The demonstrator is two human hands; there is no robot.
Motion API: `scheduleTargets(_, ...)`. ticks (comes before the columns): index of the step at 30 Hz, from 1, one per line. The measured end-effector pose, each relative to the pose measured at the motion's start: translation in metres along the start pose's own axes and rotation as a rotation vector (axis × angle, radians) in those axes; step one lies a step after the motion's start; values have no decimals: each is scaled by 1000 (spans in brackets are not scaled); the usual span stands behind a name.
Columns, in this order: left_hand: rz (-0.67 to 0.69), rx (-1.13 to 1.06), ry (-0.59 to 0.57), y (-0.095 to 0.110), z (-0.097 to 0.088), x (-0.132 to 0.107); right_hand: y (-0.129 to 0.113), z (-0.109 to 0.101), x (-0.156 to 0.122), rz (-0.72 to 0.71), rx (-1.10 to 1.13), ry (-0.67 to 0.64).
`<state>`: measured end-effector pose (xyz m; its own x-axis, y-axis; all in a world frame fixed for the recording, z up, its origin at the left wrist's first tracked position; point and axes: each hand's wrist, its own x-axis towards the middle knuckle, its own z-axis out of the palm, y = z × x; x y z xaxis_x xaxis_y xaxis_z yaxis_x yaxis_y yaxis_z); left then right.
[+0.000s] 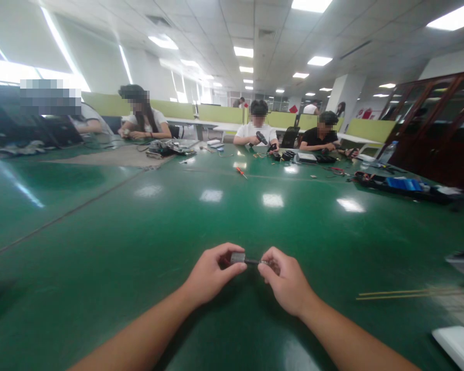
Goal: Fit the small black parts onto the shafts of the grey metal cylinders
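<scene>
Just above the green table (170, 221), my left hand (210, 273) grips a small grey metal cylinder (238, 257) between thumb and fingers. A thin dark shaft (252, 262) runs from the cylinder's right end toward my right hand (289, 281). The thumb and curled fingers of that hand pinch around the far end of the shaft. A small shiny bit shows at the fingertips there, too small to name. Cylinder and shaft lie roughly level between both hands. My palms hide part of the cylinder's left end.
Two thin yellowish rods (394, 295) and a white device (458, 346) lie at the right. An orange-handled screwdriver (241, 172) rests further off. Across the table, a person (257, 131) holds a power drill (262, 137). An open black case (402, 185) sits far right.
</scene>
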<state>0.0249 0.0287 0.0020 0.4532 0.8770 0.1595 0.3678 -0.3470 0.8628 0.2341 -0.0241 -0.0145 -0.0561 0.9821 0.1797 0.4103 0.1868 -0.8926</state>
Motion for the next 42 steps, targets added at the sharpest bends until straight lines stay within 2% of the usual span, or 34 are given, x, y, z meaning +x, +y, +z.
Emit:
scheduleTargets(19, -5, -63, 4, 2, -2, 0, -4, -1, 0, 3, 6, -2)
scheduleTargets(31, -46, -284, 35, -3, -1, 2, 1, -2, 1, 13, 76, -5)
scheduleTargets(34, -52, -365, 69, -4, -2, 3, 3, -2, 2, 28, 159, 2)
scheduleTargets(38, -1, -466, 179, -9, -3, 4, 7, -1, 5, 68, 249, 18)
scheduleTargets(42, -20, -355, 289, -10, -6, 3, 9, -1, 6, 76, 251, 20)
